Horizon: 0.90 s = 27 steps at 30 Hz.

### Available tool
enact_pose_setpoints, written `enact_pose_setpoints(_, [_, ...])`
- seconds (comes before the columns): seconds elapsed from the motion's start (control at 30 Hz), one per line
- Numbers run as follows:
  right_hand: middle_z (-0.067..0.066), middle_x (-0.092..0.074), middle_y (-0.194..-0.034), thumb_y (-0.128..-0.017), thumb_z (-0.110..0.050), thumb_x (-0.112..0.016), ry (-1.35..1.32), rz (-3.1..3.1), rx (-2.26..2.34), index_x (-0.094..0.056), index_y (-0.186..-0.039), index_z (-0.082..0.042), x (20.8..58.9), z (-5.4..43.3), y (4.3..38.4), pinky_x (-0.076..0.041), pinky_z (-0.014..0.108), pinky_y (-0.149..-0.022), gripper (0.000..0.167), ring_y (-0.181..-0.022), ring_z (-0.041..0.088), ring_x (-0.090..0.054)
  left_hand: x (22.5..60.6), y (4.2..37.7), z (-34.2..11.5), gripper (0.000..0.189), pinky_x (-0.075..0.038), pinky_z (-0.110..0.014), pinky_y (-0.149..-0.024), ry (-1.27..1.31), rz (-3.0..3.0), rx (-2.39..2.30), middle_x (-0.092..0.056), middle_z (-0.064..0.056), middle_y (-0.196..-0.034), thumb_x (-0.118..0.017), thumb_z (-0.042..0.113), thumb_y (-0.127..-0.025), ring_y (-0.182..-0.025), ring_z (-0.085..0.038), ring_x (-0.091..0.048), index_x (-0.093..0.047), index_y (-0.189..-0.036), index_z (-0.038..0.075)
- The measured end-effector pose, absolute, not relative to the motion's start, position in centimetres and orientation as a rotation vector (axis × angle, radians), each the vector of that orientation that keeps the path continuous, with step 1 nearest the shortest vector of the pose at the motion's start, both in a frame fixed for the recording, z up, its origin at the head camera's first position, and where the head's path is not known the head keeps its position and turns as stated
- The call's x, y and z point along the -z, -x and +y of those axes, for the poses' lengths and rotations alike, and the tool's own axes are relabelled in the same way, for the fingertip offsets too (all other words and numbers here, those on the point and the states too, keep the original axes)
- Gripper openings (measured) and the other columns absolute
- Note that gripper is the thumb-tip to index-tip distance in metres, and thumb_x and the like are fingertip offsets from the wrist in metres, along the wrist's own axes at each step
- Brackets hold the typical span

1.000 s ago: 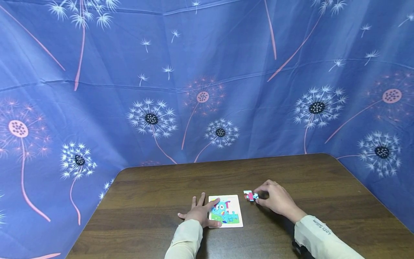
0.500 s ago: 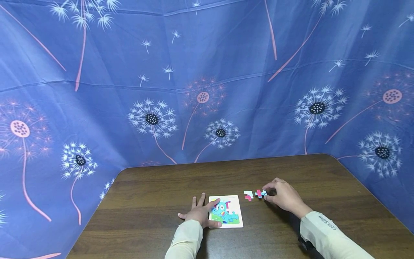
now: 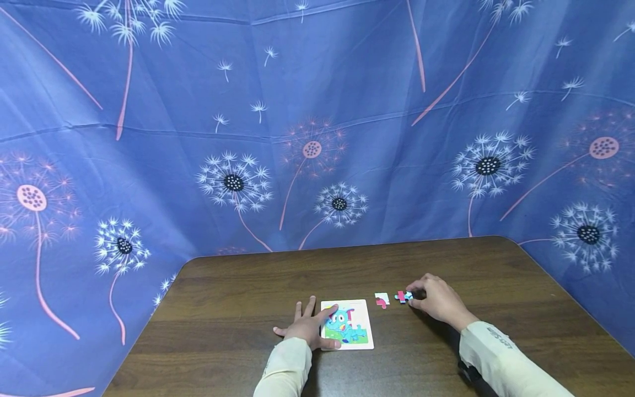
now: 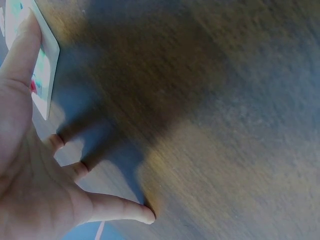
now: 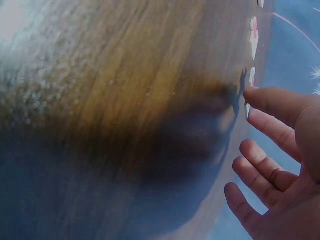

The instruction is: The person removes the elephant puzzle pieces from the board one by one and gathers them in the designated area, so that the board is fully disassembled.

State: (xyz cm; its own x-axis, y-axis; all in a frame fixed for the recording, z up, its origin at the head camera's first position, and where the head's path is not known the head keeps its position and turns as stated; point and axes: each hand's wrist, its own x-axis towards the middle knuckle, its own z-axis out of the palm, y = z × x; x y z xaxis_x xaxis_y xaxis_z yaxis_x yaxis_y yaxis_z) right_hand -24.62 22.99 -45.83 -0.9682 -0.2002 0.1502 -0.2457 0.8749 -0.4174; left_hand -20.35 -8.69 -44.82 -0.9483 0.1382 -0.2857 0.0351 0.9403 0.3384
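A square jigsaw board point(image 3: 367, 325) with a blue cartoon animal lies on the table, part of its picture bare at the right. My left hand point(image 3: 306, 328) rests over its left side with fingers spread; thumb and index finger lie on the board, the others on the wood. To the right, my right hand point(image 3: 437, 298) pinches a pink and blue puzzle piece point(image 3: 401, 297) between thumb and index finger. Its other fingers hang loosely apart in the right wrist view. A white and pink puzzle piece point(image 3: 381, 299) lies between the board and the pinched piece.
The brown wooden table point(image 3: 238, 298) reaches back to a blue curtain point(image 3: 397, 182) printed with dandelions. In the right wrist view, a loose piece point(image 5: 254, 39) lies just beyond the pinched one.
My right hand has moved right with the pink and blue piece, parting it from the white and pink piece, which stays behind. The left hand and the board have not moved.
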Motion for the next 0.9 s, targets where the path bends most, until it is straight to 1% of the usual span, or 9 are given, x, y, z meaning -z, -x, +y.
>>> enact_pose_setpoints(0.1, [0.001, -0.062, -0.096, -0.083, -0.017, -0.083, -0.352, -2.945, -0.675, -0.078, -0.106, -0.01, 45.91, 23.04, 24.69, -0.051, 0.05, -0.077, 0.025, -0.092, 0.027, -0.061, 44.64, 20.21, -8.68, 0.084, -0.018, -0.092, -0.09, -0.129, 2.782, -0.48, -0.022, -0.006, -0.168, -0.084, 0.048, -0.079, -0.154, -0.039, -0.013, -0.045, -0.153, 0.041])
enact_pose_setpoints(0.5, [0.004, -0.064, -0.1, -0.081, -0.014, -0.084, -0.371, -2.977, -0.649, -0.078, -0.104, -0.009, 45.9, 22.7, 24.86, -0.051, 0.056, -0.084, 0.024, -0.101, 0.035, -0.062, 44.94, 20.16, -8.86, 0.083, -0.018, -0.093, -0.09, -0.144, 2.787, -0.481, -0.022, -0.007, -0.167, -0.083, 0.047, -0.079, -0.154, -0.041, -0.014, -0.044, -0.153, 0.042])
enact_pose_setpoints(0.7, [0.005, -0.064, -0.099, -0.081, -0.012, -0.085, -0.39, -2.991, -0.64, -0.078, -0.104, -0.008, 45.69, 22.5, 25.0, -0.05, 0.057, -0.087, 0.024, -0.102, 0.036, -0.061, 44.97, 20.17, -8.84, 0.084, -0.019, -0.093, -0.089, -0.138, 2.791, -0.471, -0.023, -0.006, -0.167, -0.083, 0.048, -0.079, -0.154, -0.04, -0.014, -0.044, -0.153, 0.042])
enact_pose_setpoints(0.9, [0.007, -0.063, -0.101, -0.081, -0.01, -0.084, -0.346, -3.03, -0.647, -0.077, -0.106, -0.007, 45.53, 22.33, 24.99, -0.05, 0.057, -0.089, 0.026, -0.103, 0.036, -0.061, 44.87, 20.13, -8.72, 0.083, -0.019, -0.093, -0.089, -0.135, 2.798, -0.477, -0.024, -0.007, -0.167, -0.084, 0.048, -0.078, -0.154, -0.04, -0.015, -0.045, -0.152, 0.042])
